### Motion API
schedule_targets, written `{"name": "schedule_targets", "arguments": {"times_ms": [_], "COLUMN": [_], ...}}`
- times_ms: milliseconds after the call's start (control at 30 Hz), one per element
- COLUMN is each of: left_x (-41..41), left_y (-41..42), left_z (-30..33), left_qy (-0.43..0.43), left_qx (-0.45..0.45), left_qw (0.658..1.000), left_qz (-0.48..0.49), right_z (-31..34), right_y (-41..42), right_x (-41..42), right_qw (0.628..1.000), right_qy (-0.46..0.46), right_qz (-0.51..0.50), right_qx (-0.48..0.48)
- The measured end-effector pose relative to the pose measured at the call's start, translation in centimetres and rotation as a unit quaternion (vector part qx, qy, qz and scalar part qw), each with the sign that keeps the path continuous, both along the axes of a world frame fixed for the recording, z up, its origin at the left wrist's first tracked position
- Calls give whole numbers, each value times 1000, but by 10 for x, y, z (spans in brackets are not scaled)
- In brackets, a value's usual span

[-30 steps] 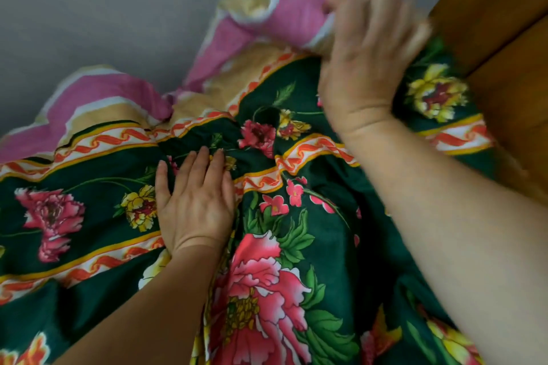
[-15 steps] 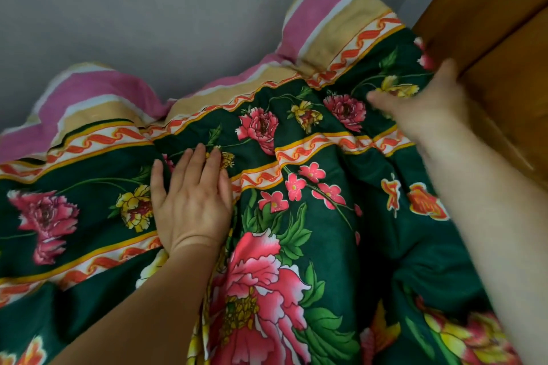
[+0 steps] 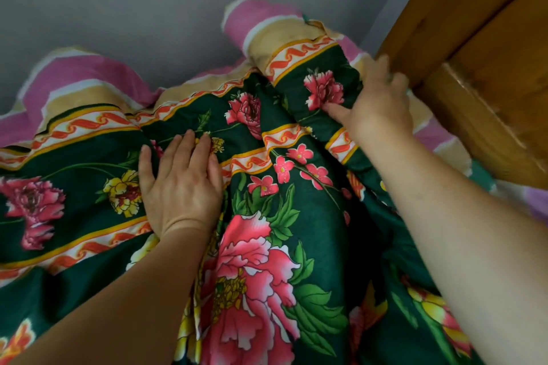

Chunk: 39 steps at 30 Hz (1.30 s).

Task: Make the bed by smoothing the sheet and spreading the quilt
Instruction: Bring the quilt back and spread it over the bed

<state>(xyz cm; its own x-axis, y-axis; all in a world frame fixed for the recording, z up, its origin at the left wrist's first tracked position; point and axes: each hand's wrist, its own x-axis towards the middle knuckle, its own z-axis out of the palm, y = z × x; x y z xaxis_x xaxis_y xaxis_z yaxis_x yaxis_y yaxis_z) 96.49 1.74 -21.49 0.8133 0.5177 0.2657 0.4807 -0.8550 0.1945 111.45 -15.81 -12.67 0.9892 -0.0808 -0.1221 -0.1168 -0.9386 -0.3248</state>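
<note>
Quilt (image 3: 267, 246) fills most of the view, dark green with big pink and yellow flowers and orange wave bands, lying rumpled across the bed. Its pink, white and tan striped border runs along the far side, pressed up against the grey wall (image 3: 148, 3), so that edge has no room beyond it. Near the far right corner the border bunches up into a raised fold that leans on the wall. On the right the wooden headboard (image 3: 489, 53) closes off that side, and the quilt's edge sits just beside it. A strip of pink and tan sheet (image 3: 439, 139) shows between the quilt and the headboard. The orange bands slant from lower left up toward the far right corner, which seems to be the way the quilt's long run lies here.

Left hand (image 3: 181, 187) lies flat on the quilt near the middle, fingers straight and close together, pointing at the wall. Right hand (image 3: 376, 107) is at the raised fold beside the headboard, thumb on a pink flower, fingers curled over the fold's far side, gripping it.
</note>
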Motion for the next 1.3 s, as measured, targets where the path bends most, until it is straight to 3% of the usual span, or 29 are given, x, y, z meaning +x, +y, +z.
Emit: {"name": "schedule_targets", "arguments": {"times_ms": [100,200,267,333,433,567,633,700,800,900,1067,1200,1300], "left_x": [-1,0,-1,-2,0,-1,-2,-2,-2,-3,-3,-16,-63], "left_y": [0,0,0,0,-1,1,2,1,0,0,0,0,-25], "left_z": [0,0,0,0,1,-1,-1,0,1,1,4,12,23], "left_qy": [0,-3,-10,-12,-12,3,6,5,3,0,10,142,265], "left_qx": [-2,-2,-2,-1,-3,-12,-15,-19,-25,-33,-32,-17,-79], "left_qw": [1000,1000,1000,1000,1000,1000,1000,1000,1000,999,999,986,952], "left_qz": [-1,1,-1,-2,-2,-7,-8,-10,-11,-15,-25,-85,-132], "right_z": [1,5,2,1,5,-4,-2,-2,-40,-83,-100,-104,-96], "right_y": [-4,-7,-14,-26,-50,-66,-56,-43,-39,-52,-53,-49,-47], "right_x": [17,28,30,23,12,15,-8,-58,-162,-232,-226,-226,-217], "right_qw": [990,985,993,999,971,956,960,961,965,968,954,967,973], "right_qy": [129,152,97,-29,-196,-156,-179,-250,-242,-192,-181,-130,-86], "right_qz": [-63,-4,8,-19,-127,-234,-186,-57,102,146,154,160,172], "right_qx": [11,-80,-73,-13,56,80,108,103,20,-71,-181,-149,-125]}}
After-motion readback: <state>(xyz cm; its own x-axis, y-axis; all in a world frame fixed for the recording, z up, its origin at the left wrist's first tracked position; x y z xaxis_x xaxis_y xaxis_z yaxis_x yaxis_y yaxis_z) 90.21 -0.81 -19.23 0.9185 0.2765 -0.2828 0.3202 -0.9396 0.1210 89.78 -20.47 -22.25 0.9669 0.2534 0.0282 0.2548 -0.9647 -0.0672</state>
